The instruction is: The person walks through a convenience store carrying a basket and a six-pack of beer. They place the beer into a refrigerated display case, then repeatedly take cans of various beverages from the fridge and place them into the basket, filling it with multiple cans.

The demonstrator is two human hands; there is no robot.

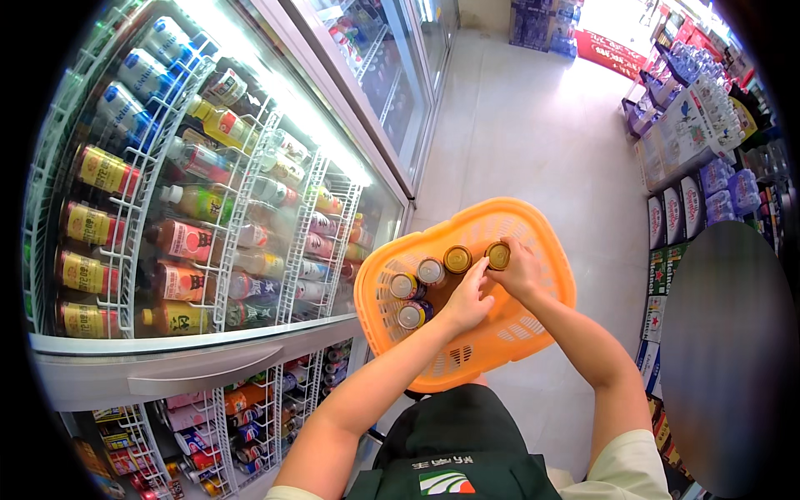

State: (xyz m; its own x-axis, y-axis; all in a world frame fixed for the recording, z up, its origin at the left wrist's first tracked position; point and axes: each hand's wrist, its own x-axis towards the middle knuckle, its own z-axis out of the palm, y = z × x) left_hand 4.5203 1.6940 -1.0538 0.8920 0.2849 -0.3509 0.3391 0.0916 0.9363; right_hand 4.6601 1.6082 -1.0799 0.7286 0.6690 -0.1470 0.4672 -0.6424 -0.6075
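Observation:
An orange plastic shopping basket [465,373] sits in front of me, with slotted sides. My right hand [517,270] grips a gold-topped can [498,255] inside it. My left hand [469,301] reaches over the basket with its fingers apart and nothing in them; its fingertips are close to that can, and whether they touch it is unclear. Left of the gripped can stands another gold-topped can [457,259]. A silver-topped can [431,271] and two cans with yellow-edged tops [404,285] stand further left in the basket.
On my left is a glass-door drinks cooler [206,378] with bottles and cans on white wire shelves [234,206]. Tiled floor [500,119] runs ahead. Stacked drink cartons [675,212] and shrink-wrapped bottles [715,119] line the right side. Purple packs [544,28] stand at the far end.

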